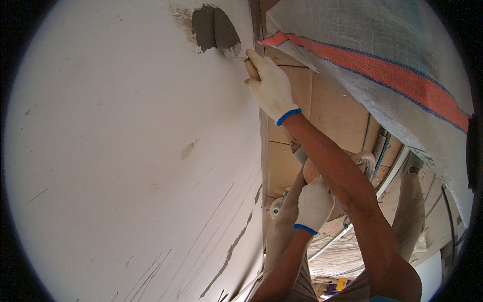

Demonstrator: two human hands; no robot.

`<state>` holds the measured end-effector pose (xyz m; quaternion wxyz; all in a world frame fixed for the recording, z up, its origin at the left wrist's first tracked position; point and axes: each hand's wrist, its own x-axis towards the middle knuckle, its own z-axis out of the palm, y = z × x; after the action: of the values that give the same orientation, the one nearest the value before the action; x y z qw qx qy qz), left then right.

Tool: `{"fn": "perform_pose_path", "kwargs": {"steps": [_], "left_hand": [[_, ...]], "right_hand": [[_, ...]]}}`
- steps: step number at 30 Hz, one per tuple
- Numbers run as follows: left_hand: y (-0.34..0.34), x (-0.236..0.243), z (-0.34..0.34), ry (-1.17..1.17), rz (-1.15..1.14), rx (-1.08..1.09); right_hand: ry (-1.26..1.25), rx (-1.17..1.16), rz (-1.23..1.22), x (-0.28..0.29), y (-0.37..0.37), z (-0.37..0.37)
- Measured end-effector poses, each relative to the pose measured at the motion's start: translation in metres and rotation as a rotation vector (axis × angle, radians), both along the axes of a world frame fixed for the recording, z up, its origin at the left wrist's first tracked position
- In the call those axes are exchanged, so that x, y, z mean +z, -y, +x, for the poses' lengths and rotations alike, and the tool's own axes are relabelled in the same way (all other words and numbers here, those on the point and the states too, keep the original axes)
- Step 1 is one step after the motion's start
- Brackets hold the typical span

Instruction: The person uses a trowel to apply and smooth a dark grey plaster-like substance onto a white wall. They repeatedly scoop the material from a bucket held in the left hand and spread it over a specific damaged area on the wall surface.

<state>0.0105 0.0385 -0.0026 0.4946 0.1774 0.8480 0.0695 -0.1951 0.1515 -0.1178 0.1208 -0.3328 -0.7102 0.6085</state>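
My right hand, in a white knit glove with a blue cuff, is closed round the handle of a trowel. The trowel's blade lies at the lower right of a dark grey mortar patch on the white wall; mortar hides most of the blade. Lower down, my left hand, gloved alike, is closed next to a rounded brownish thing. My right forearm crosses in front and hides part of it, so I cannot tell what it is.
A woven grey sheet with an orange stripe hangs at the upper right. Tan tiles lie beyond the wall's edge. Cables and a pale rail run at the right. Cracks and scratches mark the lower wall.
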Motion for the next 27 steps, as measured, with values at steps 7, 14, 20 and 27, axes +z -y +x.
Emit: {"fn": "perform_pose_path", "kwargs": {"steps": [7,14,20,27], "left_hand": [[-0.010,0.008,-0.009,-0.031,-0.003,0.037],[-0.006,0.004,-0.005,-0.005,0.022,0.025],[-0.011,0.008,-0.009,0.012,-0.022,0.054],[-0.007,0.005,-0.007,-0.011,0.019,0.096]], "right_hand": [[0.028,0.070,-0.034,0.003,0.000,0.023],[-0.011,0.008,-0.012,0.006,-0.003,0.003],[0.029,0.084,-0.039,0.007,-0.006,0.011],[-0.050,-0.038,-0.017,-0.004,-0.006,0.011]]}}
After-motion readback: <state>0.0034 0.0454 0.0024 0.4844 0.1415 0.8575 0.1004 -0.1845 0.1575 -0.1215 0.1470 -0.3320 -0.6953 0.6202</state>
